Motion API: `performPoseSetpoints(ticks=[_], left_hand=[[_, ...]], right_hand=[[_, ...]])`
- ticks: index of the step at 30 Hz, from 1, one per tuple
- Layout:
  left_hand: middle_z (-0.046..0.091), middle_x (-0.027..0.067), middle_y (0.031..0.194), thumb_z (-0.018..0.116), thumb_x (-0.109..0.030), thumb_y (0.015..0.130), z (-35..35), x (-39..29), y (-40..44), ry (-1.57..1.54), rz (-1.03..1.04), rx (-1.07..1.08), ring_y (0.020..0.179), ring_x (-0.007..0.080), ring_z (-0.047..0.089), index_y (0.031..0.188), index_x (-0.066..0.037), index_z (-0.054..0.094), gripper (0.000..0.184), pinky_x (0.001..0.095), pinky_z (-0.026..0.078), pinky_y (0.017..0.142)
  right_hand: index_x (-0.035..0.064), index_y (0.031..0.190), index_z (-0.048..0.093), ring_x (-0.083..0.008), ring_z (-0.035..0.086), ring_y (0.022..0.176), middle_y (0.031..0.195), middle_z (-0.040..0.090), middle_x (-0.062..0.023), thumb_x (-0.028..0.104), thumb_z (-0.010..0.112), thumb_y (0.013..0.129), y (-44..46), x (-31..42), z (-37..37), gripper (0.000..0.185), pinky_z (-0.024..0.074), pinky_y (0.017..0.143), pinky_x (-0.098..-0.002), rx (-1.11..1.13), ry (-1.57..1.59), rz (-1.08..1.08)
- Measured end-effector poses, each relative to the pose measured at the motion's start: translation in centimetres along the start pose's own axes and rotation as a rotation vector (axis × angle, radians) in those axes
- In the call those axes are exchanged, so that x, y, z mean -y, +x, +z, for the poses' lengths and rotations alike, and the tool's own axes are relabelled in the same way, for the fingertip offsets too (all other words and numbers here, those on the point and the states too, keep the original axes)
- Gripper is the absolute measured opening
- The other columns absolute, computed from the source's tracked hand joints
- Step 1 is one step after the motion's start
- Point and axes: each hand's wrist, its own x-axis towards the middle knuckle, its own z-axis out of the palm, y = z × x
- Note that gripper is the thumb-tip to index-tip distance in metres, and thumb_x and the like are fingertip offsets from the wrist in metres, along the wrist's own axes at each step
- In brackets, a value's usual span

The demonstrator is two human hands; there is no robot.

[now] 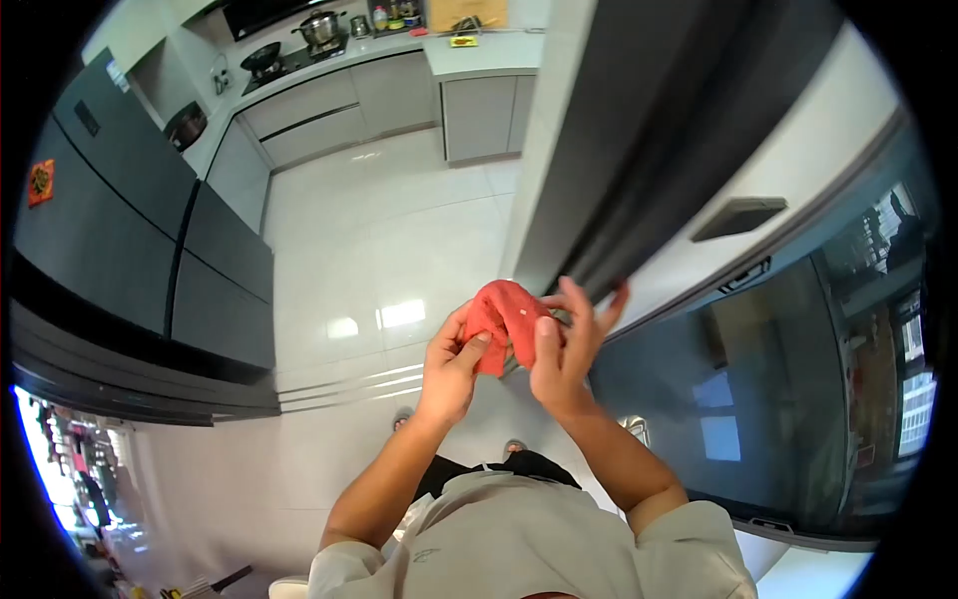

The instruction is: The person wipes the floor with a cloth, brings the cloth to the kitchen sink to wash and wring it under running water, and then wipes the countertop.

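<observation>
The person is holding a crumpled red cloth (507,304) in midair above the tiled floor (364,230), nothing but the hands carrying it, with the left hand (449,369) pinching its lower left edge between thumb and fingers. The right hand (574,344) is holding its fingers spread, its thumb lying against the cloth's right edge, and whether it is gripping I cannot tell. To my eye, the hands are folding or bunching the cloth, the next move probably calling for a firmer right-hand grip.
</observation>
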Motion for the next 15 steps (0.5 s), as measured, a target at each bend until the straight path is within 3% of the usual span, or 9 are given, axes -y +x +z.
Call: performPoseSetpoints(ticks=[2, 5, 8, 10, 12, 13, 15], left_hand=[[0.066, 0.0127, 0.135, 0.051, 0.0, 0.107, -2.3, -2.7, 0.2, -0.006, -0.064, -0.01, 0.118, 0.0206, 0.067, 0.15, 0.0, 0.051, 0.043, 0.0364, 0.057, 0.096], [0.068, 0.0116, 0.128, 0.051, -0.001, 0.107, -7.3, -5.6, 2.4, -0.036, -0.133, 0.046, 0.108, 0.0198, 0.069, 0.146, -0.001, 0.053, 0.039, 0.034, 0.059, 0.086], [0.068, 0.0077, 0.122, 0.051, -0.003, 0.108, -12.3, -8.6, 5.7, -0.053, -0.183, 0.032, 0.097, 0.0141, 0.065, 0.142, -0.003, 0.057, 0.034, 0.0308, 0.054, 0.077], [0.068, 0.0072, 0.121, 0.051, -0.004, 0.109, -14.7, -11.0, 8.0, -0.039, -0.189, 0.016, 0.095, 0.0133, 0.064, 0.142, -0.004, 0.058, 0.034, 0.0294, 0.05, 0.072], [0.067, 0.0097, 0.127, 0.051, -0.005, 0.108, -17.4, -13.4, 11.6, -0.051, -0.202, -0.018, 0.105, 0.0178, 0.067, 0.143, -0.002, 0.057, 0.035, 0.0341, 0.058, 0.083], [0.066, 0.0104, 0.13, 0.051, -0.005, 0.108, -18.4, -14.6, 13.4, -0.059, -0.211, -0.028, 0.108, 0.0195, 0.069, 0.143, -0.002, 0.056, 0.035, 0.0356, 0.059, 0.086], [0.065, 0.0126, 0.134, 0.05, -0.007, 0.108, -20.8, -16.4, 17.2, -0.068, -0.236, -0.025, 0.114, 0.0237, 0.07, 0.143, -0.001, 0.055, 0.036, 0.0395, 0.061, 0.094]], right_hand=[[-0.006, 0.152, 0.04, -0.0234, 0.062, 0.103, 0.17, -0.003, -0.0324, 0.009, 0.054, 0.103, -0.1, 0.9, 1.9, 0.052, 0.057, 0.086, -0.0341, -0.129, -0.182, -0.043], [-0.009, 0.146, 0.04, -0.0287, 0.054, 0.114, 0.169, 0.001, -0.0341, 0.01, 0.05, 0.104, -1.7, 1.0, 6.1, 0.047, 0.053, 0.092, -0.0389, -0.075, -0.379, -0.263], [-0.0083, 0.143, 0.044, -0.032, 0.056, 0.107, 0.159, 0.025, -0.0364, 0.012, 0.055, 0.1, -1.4, 1.2, 14.4, 0.048, 0.0492, 0.101, -0.0455, -0.018, -0.28, -0.236], [-0.0062, 0.14, 0.051, -0.0287, 0.059, 0.108, 0.154, 0.038, -0.0296, 0.011, 0.055, 0.102, 0.4, 1.1, 19.2, 0.042, 0.0498, 0.102, -0.0429, -0.069, -0.128, -0.089], [-0.0049, 0.139, 0.054, -0.0254, 0.06, 0.108, 0.146, 0.048, -0.0254, 0.011, 0.055, 0.104, 2.3, 0.0, 24.0, 0.039, 0.0505, 0.101, -0.0404, -0.111, 0.024, 0.126], [-0.0039, 0.139, 0.055, -0.0186, 0.06, 0.107, 0.13, 0.059, -0.0189, 0.012, 0.055, 0.106, 3.9, 0.0, 25.9, 0.037, 0.0514, 0.098, -0.036, -0.108, 0.108, 0.253], [-0.0031, 0.139, 0.055, -0.0152, 0.061, 0.1, 0.119, 0.063, -0.0142, 0.013, 0.054, 0.107, 5.8, -3.2, 29.2, 0.036, 0.0534, 0.088, -0.0324, -0.124, 0.39, 0.527]])
